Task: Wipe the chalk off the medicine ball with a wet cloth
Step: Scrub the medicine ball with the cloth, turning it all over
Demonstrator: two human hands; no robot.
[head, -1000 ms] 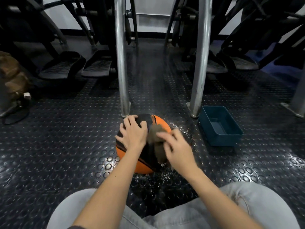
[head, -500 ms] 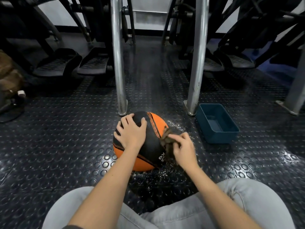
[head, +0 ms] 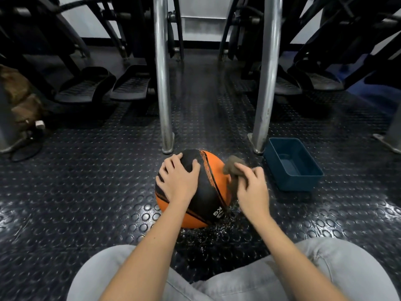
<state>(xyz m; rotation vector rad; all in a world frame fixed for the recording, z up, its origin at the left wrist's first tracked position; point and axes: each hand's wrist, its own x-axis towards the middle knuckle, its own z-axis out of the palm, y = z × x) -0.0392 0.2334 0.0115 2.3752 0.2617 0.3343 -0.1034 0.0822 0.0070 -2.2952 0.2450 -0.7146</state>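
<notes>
Cloth (head: 231, 170) higher — against medicine ball (head: 213, 170)

This is a gym. The floor (head: 86, 192) is black rubber matting covered in raised round studs. Along the back stand dark-framed cardio machines (head: 138, 40) with ribbed foot pedals (head: 86, 88), one pair on the left and more on the right. Two polished steel uprights (head: 162, 83) rise from base plates (head: 251, 139) set on the floor, one on either side of the middle. An orange-and-black medicine ball (head: 214, 170) sits on the matting just in front of them.
</notes>
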